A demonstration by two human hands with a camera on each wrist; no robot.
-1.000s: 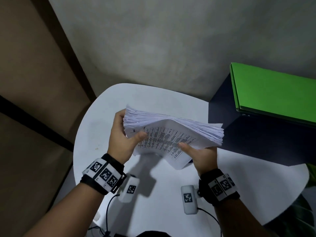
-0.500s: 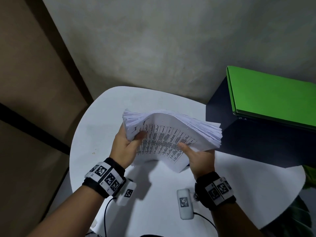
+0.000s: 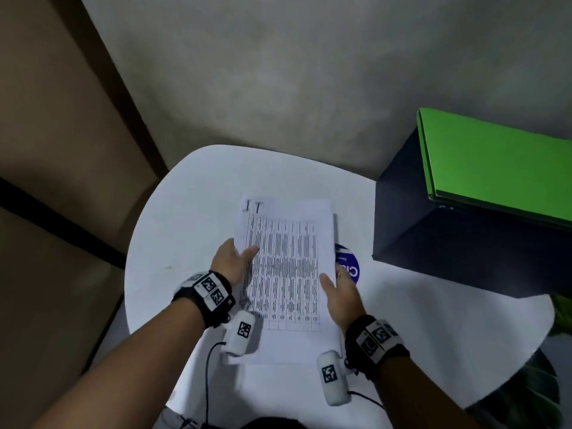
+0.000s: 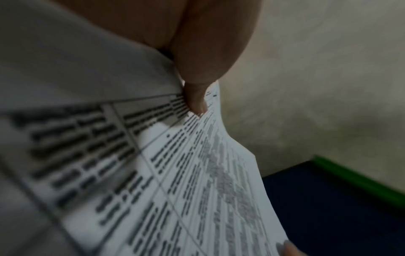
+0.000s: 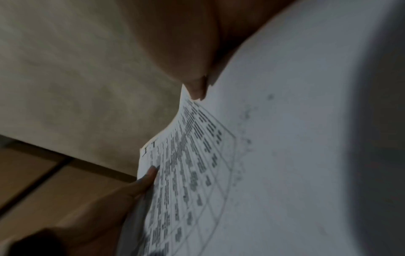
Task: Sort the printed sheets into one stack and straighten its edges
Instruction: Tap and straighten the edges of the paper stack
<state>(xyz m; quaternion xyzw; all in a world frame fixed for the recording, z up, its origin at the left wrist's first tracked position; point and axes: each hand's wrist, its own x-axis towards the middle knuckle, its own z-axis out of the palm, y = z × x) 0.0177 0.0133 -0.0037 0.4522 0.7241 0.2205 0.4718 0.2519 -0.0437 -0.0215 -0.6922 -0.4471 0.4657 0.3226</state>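
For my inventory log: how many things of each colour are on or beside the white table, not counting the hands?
White: 1, the stack of printed sheets
Green: 1, the folder
Dark navy: 1, the box under it
Blue: 1, the round sticker, partly hidden
Total: 4

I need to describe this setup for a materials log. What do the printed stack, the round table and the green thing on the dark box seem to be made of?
Printed stack: thin matte office paper, which bends in the wrist views.
Round table: smooth white top, probably laminate or plastic.
Green thing: flat, matte, folded edge; likely a plastic or card folder.

A green folder (image 3: 501, 168) lies atop a dark box (image 3: 448, 249) on the white table (image 3: 192, 218).
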